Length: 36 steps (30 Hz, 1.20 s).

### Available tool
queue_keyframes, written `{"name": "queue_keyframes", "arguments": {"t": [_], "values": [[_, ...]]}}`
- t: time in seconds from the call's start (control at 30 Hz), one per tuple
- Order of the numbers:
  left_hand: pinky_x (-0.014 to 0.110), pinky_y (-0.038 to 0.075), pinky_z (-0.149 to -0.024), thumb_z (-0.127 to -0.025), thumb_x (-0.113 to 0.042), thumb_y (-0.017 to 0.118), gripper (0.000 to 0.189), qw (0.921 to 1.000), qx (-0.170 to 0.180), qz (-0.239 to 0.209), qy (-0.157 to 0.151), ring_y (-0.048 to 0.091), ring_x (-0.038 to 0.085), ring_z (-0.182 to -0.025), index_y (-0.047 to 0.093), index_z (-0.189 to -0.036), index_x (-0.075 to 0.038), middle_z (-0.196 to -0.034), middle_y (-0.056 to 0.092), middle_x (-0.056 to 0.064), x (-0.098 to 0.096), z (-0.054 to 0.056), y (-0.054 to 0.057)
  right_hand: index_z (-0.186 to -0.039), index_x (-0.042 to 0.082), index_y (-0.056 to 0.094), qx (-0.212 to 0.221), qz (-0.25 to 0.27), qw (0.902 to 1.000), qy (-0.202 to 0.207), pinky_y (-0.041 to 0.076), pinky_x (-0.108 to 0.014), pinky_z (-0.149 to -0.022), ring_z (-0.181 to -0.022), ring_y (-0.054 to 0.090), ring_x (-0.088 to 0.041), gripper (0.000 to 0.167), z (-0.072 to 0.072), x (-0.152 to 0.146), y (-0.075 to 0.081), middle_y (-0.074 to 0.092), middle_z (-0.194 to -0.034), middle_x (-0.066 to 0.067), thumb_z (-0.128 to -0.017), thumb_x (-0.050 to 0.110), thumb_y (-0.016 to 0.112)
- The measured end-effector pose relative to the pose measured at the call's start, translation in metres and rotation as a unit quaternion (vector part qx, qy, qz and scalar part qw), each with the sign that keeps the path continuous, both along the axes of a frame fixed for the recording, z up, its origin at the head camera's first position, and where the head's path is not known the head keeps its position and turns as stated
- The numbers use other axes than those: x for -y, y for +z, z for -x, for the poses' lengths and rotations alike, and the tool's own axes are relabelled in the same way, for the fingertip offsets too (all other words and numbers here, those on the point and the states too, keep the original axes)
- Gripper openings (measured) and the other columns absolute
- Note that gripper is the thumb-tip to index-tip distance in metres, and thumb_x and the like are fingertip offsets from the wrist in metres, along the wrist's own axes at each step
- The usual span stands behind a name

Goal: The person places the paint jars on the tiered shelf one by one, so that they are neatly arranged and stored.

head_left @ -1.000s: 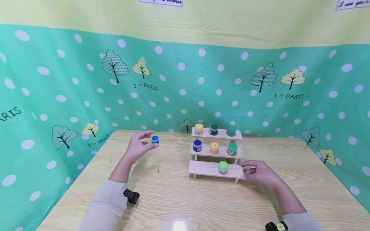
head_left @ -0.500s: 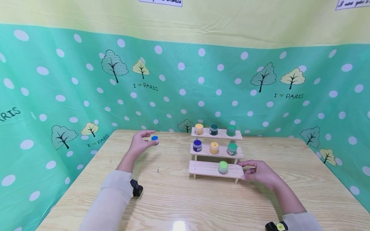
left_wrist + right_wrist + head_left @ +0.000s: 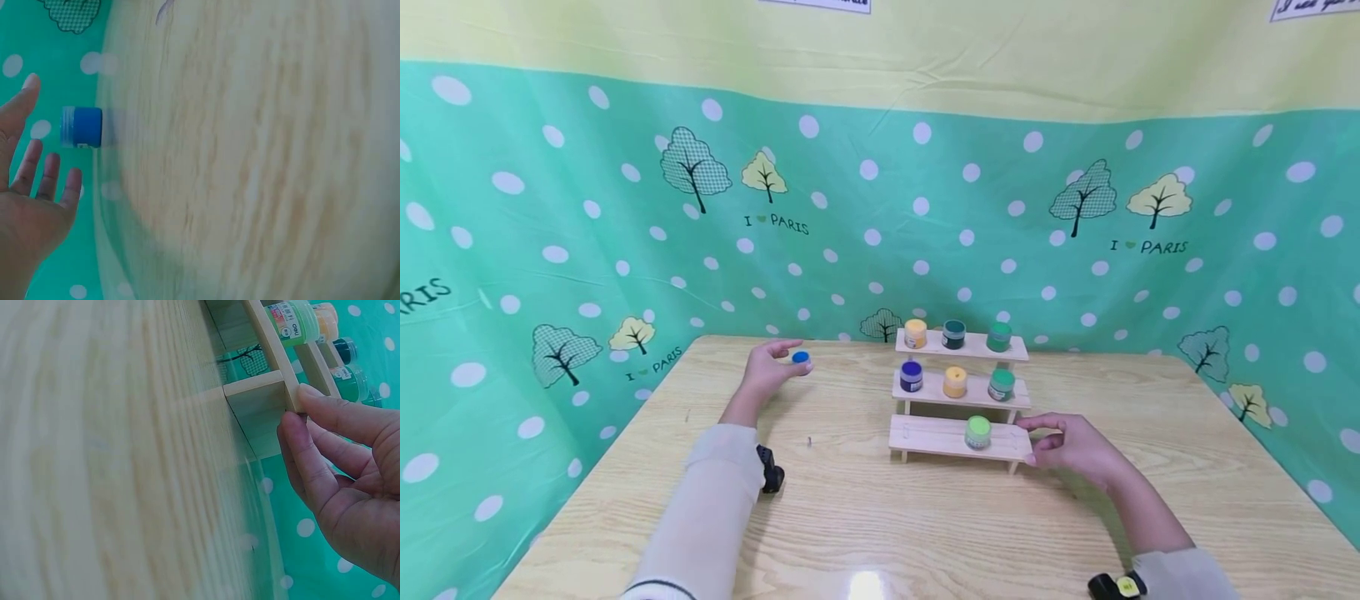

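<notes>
A small blue paint jar (image 3: pixel 801 357) stands on the table at the back left. My left hand (image 3: pixel 766 368) reaches round it with thumb and fingers spread; in the left wrist view a gap shows between the fingers (image 3: pixel 47 178) and the jar (image 3: pixel 87 127). On the right, my right hand (image 3: pixel 1071 450) pinches the end of the lowest tier of a wooden display stand (image 3: pixel 925 435), thumb on top and fingers beneath. A light green paint jar (image 3: pixel 977 432) sits on that tier, towards its right end.
The middle tier bears a dark blue jar (image 3: pixel 912 376), a yellow-orange jar (image 3: pixel 955 382) and a green jar (image 3: pixel 1001 384). Above are a pale orange jar (image 3: pixel 915 333), a dark green jar (image 3: pixel 953 334) and another green jar (image 3: pixel 998 337). A patterned curtain (image 3: pixel 820 275) hangs behind the table (image 3: pixel 850 508).
My left forearm has swung to the right and forward, and the left thumb now overlaps the blue jar in the head view. My right hand has kept its grip on the stand.
</notes>
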<state>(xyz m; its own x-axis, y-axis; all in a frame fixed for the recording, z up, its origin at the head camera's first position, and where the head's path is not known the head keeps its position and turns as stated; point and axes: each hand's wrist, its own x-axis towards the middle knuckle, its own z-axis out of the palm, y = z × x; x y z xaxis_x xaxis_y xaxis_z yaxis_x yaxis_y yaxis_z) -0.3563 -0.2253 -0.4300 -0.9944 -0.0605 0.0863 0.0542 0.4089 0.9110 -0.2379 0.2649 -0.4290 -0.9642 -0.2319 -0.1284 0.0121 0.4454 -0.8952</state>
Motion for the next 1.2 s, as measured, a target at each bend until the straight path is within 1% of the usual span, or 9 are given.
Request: {"name": "queue_keyframes", "arguments": {"t": [0.13, 0.27, 0.4, 0.53, 0.63, 0.77, 0.97, 1.07, 1.2], "values": [[0.049, 0.036, -0.109, -0.082, -0.013, 0.08, 0.063, 0.9996, 0.017, -0.022, 0.006, 0.038, 0.033, -0.135, 0.054, -0.139, -0.01, -0.149, 0.041, 0.013, 0.003, 0.005, -0.003, -0.129, -0.002, 0.06, 0.0, 0.0, 1.0, -0.001, 0.056, -0.033, -0.068, -0.083, 0.063, -0.024, 0.058, 0.0, 0.0, 0.001, 0.062, -0.107, -0.015, -0.076, 0.0, 0.081], [0.047, 0.035, -0.11, -0.081, -0.007, 0.079, 0.066, 0.9991, 0.025, -0.035, 0.004, 0.041, 0.034, -0.134, 0.052, -0.141, -0.009, -0.149, 0.042, 0.015, 0.004, 0.008, -0.006, -0.129, -0.001, 0.06, 0.0, -0.003, 1.0, -0.002, 0.056, -0.033, -0.068, -0.083, 0.063, -0.024, 0.056, 0.0, 0.0, 0.003, 0.062, -0.105, -0.016, -0.076, 0.0, 0.08], [0.045, 0.035, -0.111, -0.081, -0.001, 0.077, 0.066, 0.999, 0.03, -0.034, -0.004, 0.045, 0.035, -0.131, 0.05, -0.141, -0.004, -0.144, 0.047, 0.02, 0.002, 0.009, -0.008, -0.129, -0.001, 0.06, 0.002, -0.003, 1.0, -0.002, 0.056, -0.034, -0.069, -0.083, 0.063, -0.024, 0.057, 0.0, 0.0, 0.004, 0.063, -0.103, -0.015, -0.077, 0.001, 0.08], [0.044, 0.039, -0.108, -0.082, 0.002, 0.076, 0.064, 0.9995, 0.021, -0.024, -0.001, 0.051, 0.037, -0.125, 0.05, -0.14, 0.0, -0.137, 0.052, 0.024, -0.001, 0.011, -0.013, -0.13, -0.002, 0.059, 0.003, 0.0, 1.0, 0.001, 0.056, -0.034, -0.07, -0.083, 0.064, -0.025, 0.056, 0.0, 0.001, 0.004, 0.064, -0.098, -0.015, -0.077, 0.0, 0.079], [0.043, 0.043, -0.105, -0.082, 0.002, 0.076, 0.062, 0.9997, 0.01, -0.016, 0.013, 0.054, 0.037, -0.12, 0.051, -0.139, 0.002, -0.132, 0.055, 0.026, -0.003, 0.012, -0.016, -0.129, -0.002, 0.059, 0.002, 0.0, 1.0, 0.001, 0.056, -0.034, -0.07, -0.083, 0.064, -0.025, 0.055, 0.0, 0.001, 0.004, 0.065, -0.098, -0.014, -0.078, -0.001, 0.078], [0.042, 0.046, -0.101, -0.082, 0.0, 0.077, 0.057, 0.9989, 0.004, -0.011, 0.045, 0.057, 0.035, -0.115, 0.056, -0.134, 0.0, -0.127, 0.059, 0.024, -0.006, 0.01, -0.019, -0.129, -0.002, 0.059, 0.0, 0.0, 1.0, 0.006, 0.056, -0.034, -0.069, -0.083, 0.064, -0.025, 0.056, 0.0, 0.0, 0.003, 0.064, -0.101, -0.014, -0.077, 0.001, 0.079], [0.042, 0.049, -0.097, -0.084, -0.009, 0.078, 0.046, 0.9968, -0.005, 0.019, 0.077, 0.059, 0.033, -0.111, 0.064, -0.127, -0.003, -0.12, 0.063, 0.021, -0.006, 0.008, -0.024, -0.13, -0.004, 0.058, -0.005, 0.003, 0.9997, 0.022, 0.056, -0.033, -0.069, -0.083, 0.064, -0.025, 0.058, 0.0, -0.002, 0.001, 0.065, -0.1, -0.014, -0.077, 0.003, 0.08], [0.042, 0.048, -0.098, -0.084, -0.011, 0.078, 0.044, 0.9964, -0.008, 0.026, 0.08, 0.059, 0.033, -0.112, 0.065, -0.126, -0.004, -0.12, 0.063, 0.021, -0.004, 0.007, -0.024, -0.13, -0.003, 0.058, -0.006, 0.001, 0.9998, 0.021, 0.056, -0.033, -0.068, -0.083, 0.064, -0.025, 0.057, 0.0, -0.001, 0.001, 0.064, -0.101, -0.014, -0.077, 0.003, 0.081], [0.042, 0.048, -0.098, -0.084, -0.01, 0.078, 0.046, 0.9974, -0.008, 0.02, 0.068, 0.059, 0.034, -0.112, 0.065, -0.126, -0.003, -0.121, 0.063, 0.022, -0.001, 0.004, -0.024, -0.129, -0.003, 0.059, -0.005, 0.0, 0.9998, 0.016, 0.056, -0.032, -0.069, -0.084, 0.064, -0.024, 0.058, 0.0, -0.001, 0.001, 0.064, -0.103, -0.014, -0.076, 0.003, 0.082]]}}
